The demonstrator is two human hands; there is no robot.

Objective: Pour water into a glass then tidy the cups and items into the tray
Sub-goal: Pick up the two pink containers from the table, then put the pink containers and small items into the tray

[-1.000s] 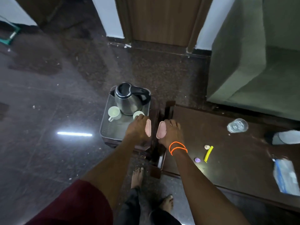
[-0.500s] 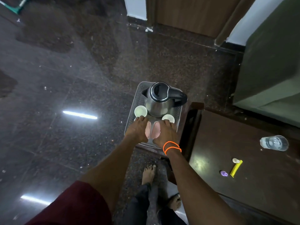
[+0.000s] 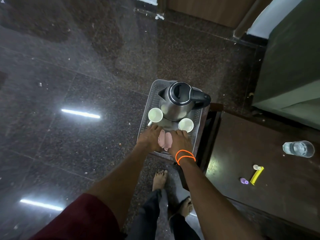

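Observation:
A perforated grey tray [image 3: 147, 108] rests on a low stand beside the dark table. A steel kettle [image 3: 178, 101] with a black lid and handle stands in its far half. Two white cups flank it, one at the left [image 3: 155, 115] and one at the right [image 3: 185, 125]. My left hand [image 3: 150, 138] and my right hand [image 3: 180, 143], which wears orange bands, are low over the tray's near part. Each holds a pink sachet [image 3: 161, 141] [image 3: 168, 142], and the two sachets lie side by side between my hands.
On the dark brown table [image 3: 259, 135] at the right stand a glass of water [image 3: 298, 149], a yellow stick [image 3: 257, 175], a purple cap [image 3: 244, 181] and a small white piece [image 3: 256, 167]. A green sofa [image 3: 294, 66] is behind it. My bare feet are on the polished floor below.
Both hands carried the pink sachets left from the table's edge to the tray's near part and brought them together. My view swung left and down.

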